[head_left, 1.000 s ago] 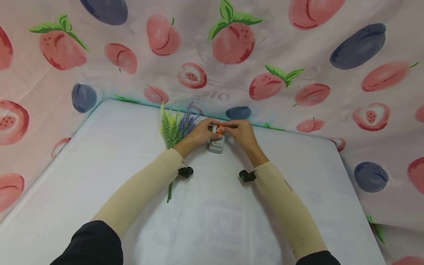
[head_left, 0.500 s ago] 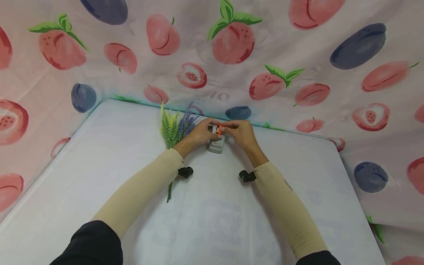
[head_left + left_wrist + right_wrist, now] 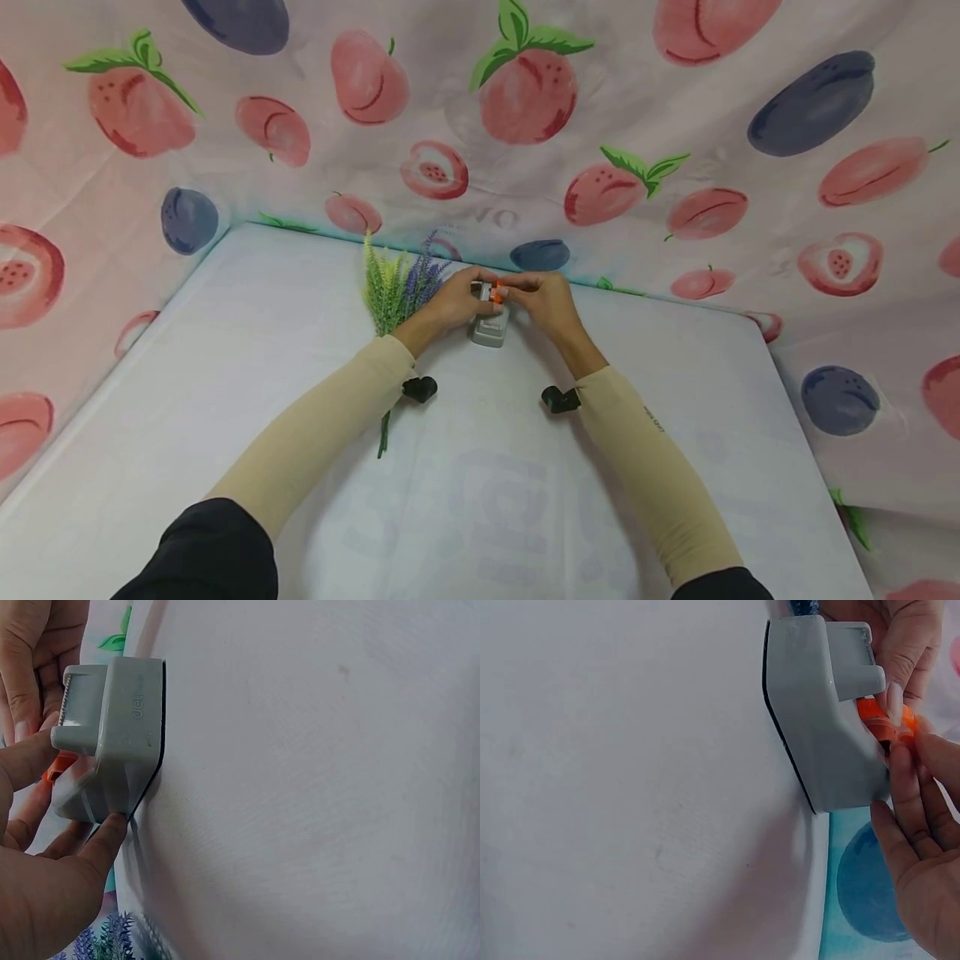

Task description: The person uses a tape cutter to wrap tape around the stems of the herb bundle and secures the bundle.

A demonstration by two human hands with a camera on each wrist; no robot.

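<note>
A grey tape dispenser [image 3: 490, 331] stands near the table's back edge, with an orange tape core [image 3: 497, 292] in its well. My left hand [image 3: 457, 298] reaches from the left, thumb and fingers around the orange core. In the left wrist view, one left fingertip also touches the dispenser's [image 3: 131, 712] end. My right hand [image 3: 551, 304] pinches the core from the other side. The right wrist view shows that pinch on the orange core [image 3: 885, 720], beside the left thumb. Fingers partly hide the core, so how it sits in the dispenser is unclear.
Artificial yellow-green flower sprigs [image 3: 386, 292] and purple lavender sprigs [image 3: 423, 279] lie left of the dispenser, partly under the left forearm. The white table [image 3: 480, 500] meets a fruit-print cloth [image 3: 465, 108] at its back edge. Black wrist cameras [image 3: 420, 390] hang below both wrists.
</note>
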